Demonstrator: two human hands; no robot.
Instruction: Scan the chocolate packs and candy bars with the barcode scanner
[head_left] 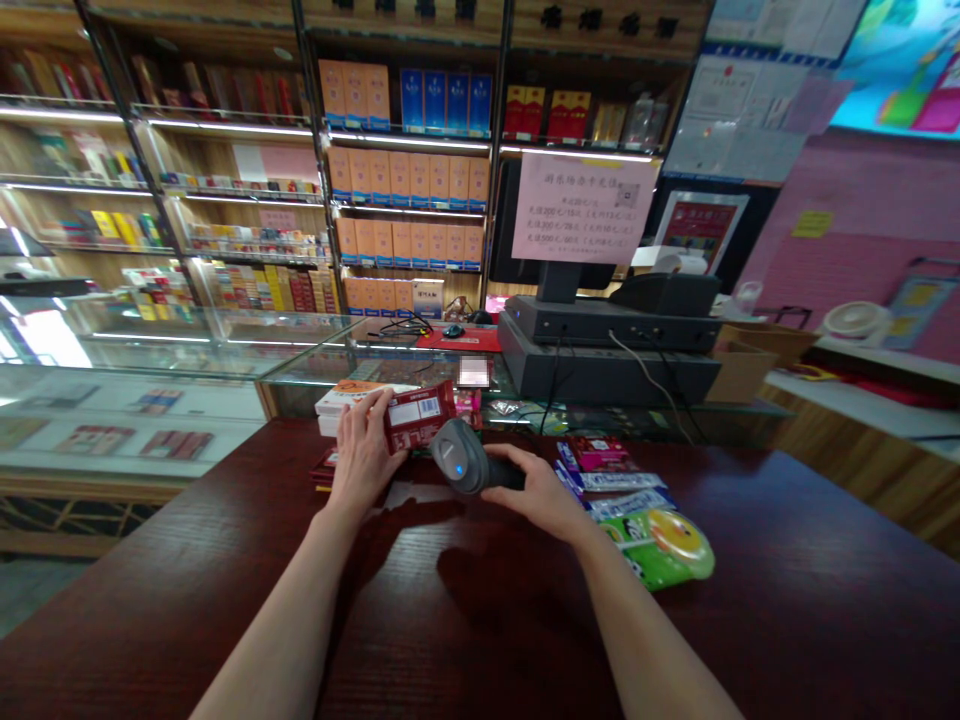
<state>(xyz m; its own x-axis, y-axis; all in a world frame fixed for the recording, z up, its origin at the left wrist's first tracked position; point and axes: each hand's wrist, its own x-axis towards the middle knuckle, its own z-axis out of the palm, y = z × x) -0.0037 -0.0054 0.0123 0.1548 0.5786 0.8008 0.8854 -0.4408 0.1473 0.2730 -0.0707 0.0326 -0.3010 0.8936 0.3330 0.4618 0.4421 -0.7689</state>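
My left hand [365,450] is closed around a red packet [420,414] with a white barcode label, held tilted above the dark wooden counter [480,620]. My right hand [536,490] grips the handle of a grey barcode scanner [459,457]. The scanner's head, with a small blue light on it, points at the packet from just below and to its right. Both forearms reach in from the bottom edge.
Snack packets lie to the right of my right hand: a green one [660,545], blue-and-white ones [615,490] and a pink one [600,452]. White and orange boxes [352,400] sit behind the left hand. A cash register [607,350] stands behind; shelves of boxed goods [409,180] fill the back wall.
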